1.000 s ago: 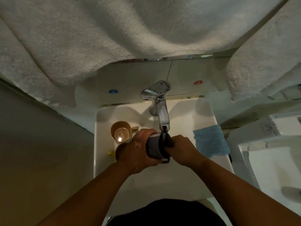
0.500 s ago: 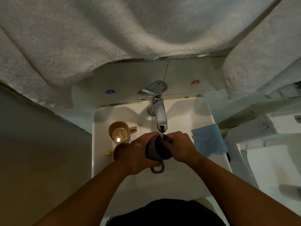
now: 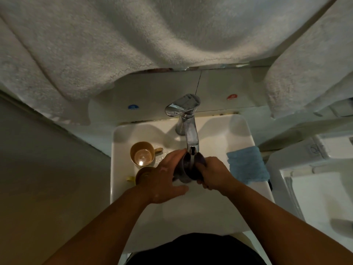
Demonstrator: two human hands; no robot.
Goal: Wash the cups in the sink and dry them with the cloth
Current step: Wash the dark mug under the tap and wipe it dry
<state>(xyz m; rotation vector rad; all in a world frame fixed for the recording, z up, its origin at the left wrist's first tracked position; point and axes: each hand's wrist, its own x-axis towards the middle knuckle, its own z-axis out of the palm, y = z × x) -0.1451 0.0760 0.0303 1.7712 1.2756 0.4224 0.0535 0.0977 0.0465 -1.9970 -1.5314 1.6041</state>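
Washing step: dark cup [image 3: 188, 169] held under tap [image 3: 192, 142], gripped between left hand [image 3: 162, 180] and right hand [image 3: 214, 175]. Next, probably: rinse, then reach blue cloth [image 3: 246, 165] beside right hand.

Cups [image 3: 142, 154] in sink [image 3: 238, 129] left; cloth [image 3: 246, 167] right

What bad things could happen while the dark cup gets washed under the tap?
The wet dark cup, held by the left hand and right hand right under the faucet, might slip or knock the spout. Splashes could soak the blue cloth on the sink rim. An elbow might bump the two gold cups.
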